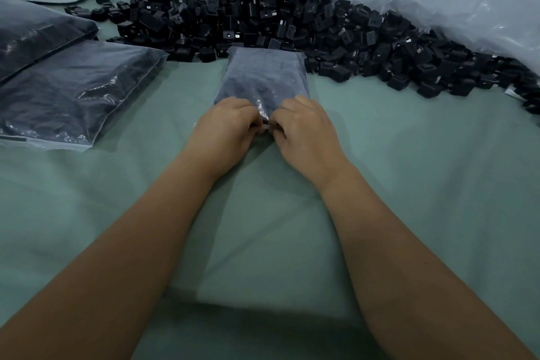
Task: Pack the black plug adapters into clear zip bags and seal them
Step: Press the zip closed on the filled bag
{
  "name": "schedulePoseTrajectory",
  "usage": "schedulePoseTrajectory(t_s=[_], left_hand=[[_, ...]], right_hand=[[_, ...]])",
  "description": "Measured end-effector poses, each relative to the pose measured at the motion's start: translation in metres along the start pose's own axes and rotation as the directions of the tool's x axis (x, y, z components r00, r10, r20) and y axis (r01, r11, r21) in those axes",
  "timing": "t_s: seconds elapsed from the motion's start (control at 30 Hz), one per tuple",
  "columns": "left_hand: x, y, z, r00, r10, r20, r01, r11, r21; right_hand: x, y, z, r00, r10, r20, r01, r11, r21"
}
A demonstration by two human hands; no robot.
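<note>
Hands meet at the near edge of the filled zip bag (pixel 264 76), which lies lengthwise on the green cloth (pixel 409 169) just in front of the big heap of black plug adapters (pixel 263 9). I see my left hand (pixel 226 126) and right hand (pixel 304 128) both curled and pinching the bag's mouth at its middle, thumbs and fingertips almost touching one another. I judge the step to be closing the zip strip. To do it well, I'd press the two tracks firmly together at the centre, then slide each pinch outward to its own corner, squeezing air out first so the seal holds. Two sealed bags (pixel 76 90) lie far left, and loose clear plastic (pixel 467 17) sits far right.
</note>
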State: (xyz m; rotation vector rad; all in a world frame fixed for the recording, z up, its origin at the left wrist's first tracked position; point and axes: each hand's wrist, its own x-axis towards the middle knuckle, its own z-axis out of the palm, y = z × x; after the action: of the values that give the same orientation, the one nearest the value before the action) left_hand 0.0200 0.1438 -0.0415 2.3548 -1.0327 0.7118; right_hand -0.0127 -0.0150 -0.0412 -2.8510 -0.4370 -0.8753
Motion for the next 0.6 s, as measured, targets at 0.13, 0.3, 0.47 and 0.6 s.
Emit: schedulePoseTrajectory(t_s=[0.13,0.3,0.47,0.6], left_hand=[[0.0014,-0.0032,0.0037,1.000,0.019,0.022,-0.019,1.000,0.014],[0.0011,-0.0035,0.0041,1.000,0.013,0.019,-0.013,1.000,0.002],[-0.0023,-0.0074,0.0012,0.998,-0.066,-0.005,0.066,0.997,0.032],[-0.0021,-0.0080,0.0002,0.999,-0.041,0.009,0.041,0.998,0.038]], right_hand=[[0.0023,-0.0050,0.0001,0.999,-0.030,0.019,0.031,0.999,-0.013],[0.0036,-0.0061,0.0010,1.000,-0.003,0.022,0.003,1.000,-0.006],[0.0033,-0.0006,0.0051,1.000,0.014,0.028,-0.013,1.000,-0.024],[0.0039,-0.0014,0.0060,1.000,-0.020,0.018,0.020,1.000,-0.011]])
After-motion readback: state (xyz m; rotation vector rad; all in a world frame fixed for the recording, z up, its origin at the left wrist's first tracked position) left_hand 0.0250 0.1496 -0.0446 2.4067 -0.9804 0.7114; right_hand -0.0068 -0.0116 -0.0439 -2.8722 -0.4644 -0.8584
